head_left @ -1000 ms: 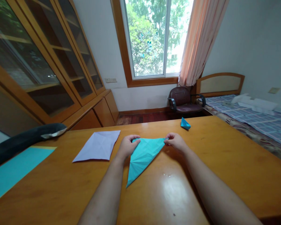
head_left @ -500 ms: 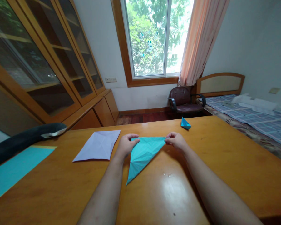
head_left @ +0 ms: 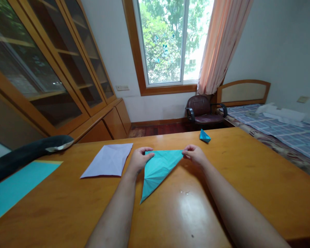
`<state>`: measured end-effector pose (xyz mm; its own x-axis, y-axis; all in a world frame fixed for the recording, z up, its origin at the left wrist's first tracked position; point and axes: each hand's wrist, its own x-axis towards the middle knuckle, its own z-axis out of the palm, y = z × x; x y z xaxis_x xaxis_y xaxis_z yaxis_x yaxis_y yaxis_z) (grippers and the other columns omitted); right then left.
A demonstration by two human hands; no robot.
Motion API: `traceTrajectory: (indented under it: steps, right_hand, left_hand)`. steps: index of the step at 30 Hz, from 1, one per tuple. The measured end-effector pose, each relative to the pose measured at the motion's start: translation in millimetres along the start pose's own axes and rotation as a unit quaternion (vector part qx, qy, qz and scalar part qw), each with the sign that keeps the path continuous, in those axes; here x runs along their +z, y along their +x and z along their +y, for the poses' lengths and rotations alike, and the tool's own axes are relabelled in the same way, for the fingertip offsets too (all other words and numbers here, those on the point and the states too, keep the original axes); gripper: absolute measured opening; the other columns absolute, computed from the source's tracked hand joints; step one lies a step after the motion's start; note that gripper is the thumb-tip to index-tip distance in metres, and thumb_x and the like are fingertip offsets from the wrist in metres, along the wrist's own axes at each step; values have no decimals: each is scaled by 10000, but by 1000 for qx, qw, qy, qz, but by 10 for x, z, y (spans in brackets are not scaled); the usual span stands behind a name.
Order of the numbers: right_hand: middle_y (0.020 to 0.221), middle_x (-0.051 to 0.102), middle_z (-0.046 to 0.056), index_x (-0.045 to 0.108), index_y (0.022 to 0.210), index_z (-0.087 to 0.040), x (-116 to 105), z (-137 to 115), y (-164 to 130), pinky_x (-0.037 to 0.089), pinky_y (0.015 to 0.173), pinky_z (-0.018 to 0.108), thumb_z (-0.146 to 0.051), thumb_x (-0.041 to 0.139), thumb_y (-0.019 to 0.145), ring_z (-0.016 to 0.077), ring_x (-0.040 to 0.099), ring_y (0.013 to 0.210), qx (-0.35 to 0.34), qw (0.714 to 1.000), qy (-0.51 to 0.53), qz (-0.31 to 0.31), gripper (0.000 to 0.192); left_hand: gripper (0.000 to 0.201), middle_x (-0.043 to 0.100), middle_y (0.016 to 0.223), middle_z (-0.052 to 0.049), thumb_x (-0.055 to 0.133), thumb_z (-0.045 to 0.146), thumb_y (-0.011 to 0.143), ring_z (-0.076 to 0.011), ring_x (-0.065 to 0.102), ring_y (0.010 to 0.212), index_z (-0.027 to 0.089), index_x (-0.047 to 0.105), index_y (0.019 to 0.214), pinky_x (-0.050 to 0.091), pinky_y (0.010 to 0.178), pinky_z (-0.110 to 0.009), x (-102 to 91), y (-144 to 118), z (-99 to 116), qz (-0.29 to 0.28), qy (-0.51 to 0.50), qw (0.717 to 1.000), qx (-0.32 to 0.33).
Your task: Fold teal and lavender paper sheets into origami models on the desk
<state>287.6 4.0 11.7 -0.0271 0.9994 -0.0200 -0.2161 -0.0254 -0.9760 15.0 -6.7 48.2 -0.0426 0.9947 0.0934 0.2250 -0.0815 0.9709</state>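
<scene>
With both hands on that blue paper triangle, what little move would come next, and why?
Probably pressing along the far edge to sharpen the crease: the left hand and right hand pinch the two far corners of the folded triangle, which lies flat on the table.

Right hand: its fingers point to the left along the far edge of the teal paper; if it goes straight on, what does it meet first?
Probably the left hand, which pinches the opposite corner of the teal folded paper; depth is unclear.
</scene>
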Motion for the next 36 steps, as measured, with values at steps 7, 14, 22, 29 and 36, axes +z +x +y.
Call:
traceTrajectory:
  steps: [7, 14, 22, 29, 36]
  right_hand:
    - [462, 545, -41, 534, 594, -187, 20, -58, -25, 394, 468, 243, -310, 806, 447, 94, 479, 430, -13, 1000, -20, 10, 333]
    - [512, 566, -39, 528, 637, -190, -9, -14, -6, 413, 480, 242, -309, 813, 449, 110, 531, 470, -22, 1000, -4, 10, 361]
    - [524, 569, -42, 527, 659, -191, -26, 15, 11, 413, 482, 242, -330, 829, 443, 111, 535, 477, -28, 1000, -2, 14, 397]
    - [514, 563, -47, 529, 682, -198, -9, -9, -7, 449, 508, 258, -340, 831, 444, 115, 536, 476, -33, 999, -1, 34, 410]
    - [541, 573, -44, 546, 742, -201, -42, 23, 15, 480, 548, 278, -365, 820, 470, 122, 555, 497, -36, 999, -1, 41, 419]
  left_hand:
    - [372, 687, 742, -49, 782, 316, 545, -151, 601, 626, 126, 709, 857, 465, 590, -255, 8, 13, -38, -3, -8, 1000, 2]
    - [361, 691, 756, -54, 769, 360, 567, -155, 606, 642, 129, 712, 838, 465, 603, -259, 7, 18, -45, -6, 0, 1000, 11]
    - [345, 677, 736, -39, 756, 342, 571, -142, 586, 617, 128, 695, 836, 453, 582, -249, 8, 18, -46, -2, 13, 1000, 11]
    - [347, 675, 734, -40, 762, 348, 559, -141, 583, 615, 134, 689, 822, 455, 579, -246, 5, 15, -40, -1, 11, 1000, 7]
    - [350, 667, 709, -32, 768, 359, 543, -143, 579, 611, 135, 692, 802, 447, 572, -244, 7, 16, -34, 3, 8, 1000, 5]
